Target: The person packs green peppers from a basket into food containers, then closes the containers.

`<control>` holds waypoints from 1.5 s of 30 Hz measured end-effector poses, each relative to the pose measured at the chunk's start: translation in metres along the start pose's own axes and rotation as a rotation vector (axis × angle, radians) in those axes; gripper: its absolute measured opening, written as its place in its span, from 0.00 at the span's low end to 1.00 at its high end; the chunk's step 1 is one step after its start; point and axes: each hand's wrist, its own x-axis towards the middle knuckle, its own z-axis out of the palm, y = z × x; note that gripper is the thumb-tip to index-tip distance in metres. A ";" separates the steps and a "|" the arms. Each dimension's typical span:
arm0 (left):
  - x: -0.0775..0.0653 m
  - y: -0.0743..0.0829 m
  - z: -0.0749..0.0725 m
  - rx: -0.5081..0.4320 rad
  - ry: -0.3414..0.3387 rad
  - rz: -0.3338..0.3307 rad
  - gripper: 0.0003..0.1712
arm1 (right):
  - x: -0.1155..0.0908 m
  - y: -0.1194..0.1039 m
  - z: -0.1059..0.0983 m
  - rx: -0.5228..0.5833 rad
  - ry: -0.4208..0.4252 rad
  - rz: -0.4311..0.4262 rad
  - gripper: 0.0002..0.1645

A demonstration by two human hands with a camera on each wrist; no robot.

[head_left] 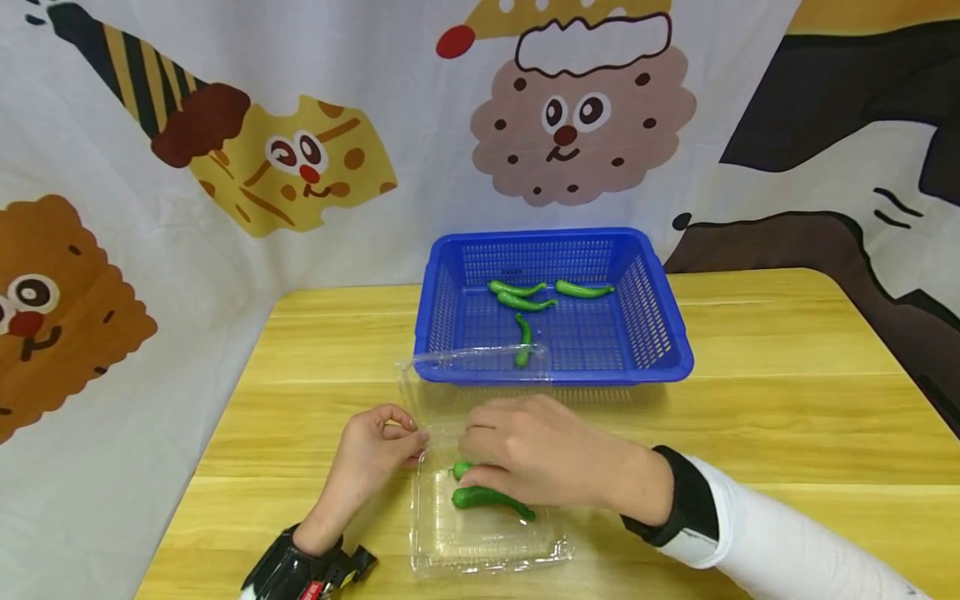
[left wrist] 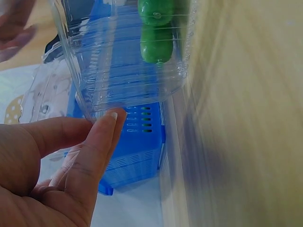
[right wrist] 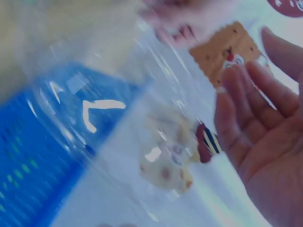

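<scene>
A clear plastic clamshell box (head_left: pixel 491 546) lies on the table with its lid (head_left: pixel 420 387) raised toward the basket. My left hand (head_left: pixel 375 450) pinches the box's left edge near the hinge between thumb and finger; the left wrist view shows this grip at a corner. Inside the box are a green chili pepper (head_left: pixel 487 497) and, behind it, another pepper (head_left: pixel 461 470) partly hidden by my right hand. That right hand (head_left: pixel 532 450) is over the box, and in the right wrist view its loosely bent fingers (right wrist: pixel 236 109) hold nothing.
Behind the box stands a blue perforated basket (head_left: pixel 667 333) with several green peppers (head_left: pixel 585 290) in it. The raised lid overlaps its front rim in the head view. A wooden table (head_left: pixel 787 417) carries everything, and a printed cloth (head_left: pixel 420 100) hangs behind it.
</scene>
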 end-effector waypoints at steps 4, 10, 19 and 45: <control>0.000 -0.002 0.000 0.011 0.005 0.018 0.09 | 0.014 0.008 -0.031 -0.001 0.120 -0.080 0.09; 0.002 -0.004 0.000 0.019 0.015 0.023 0.09 | 0.033 0.030 -0.067 0.055 0.287 -0.080 0.09; -0.003 0.010 0.001 -0.002 0.006 0.008 0.08 | 0.042 0.089 -0.091 0.029 0.526 0.059 0.09; 0.002 -0.003 0.001 0.003 0.011 -0.003 0.10 | -0.005 0.253 -0.020 -0.111 -0.353 0.812 0.26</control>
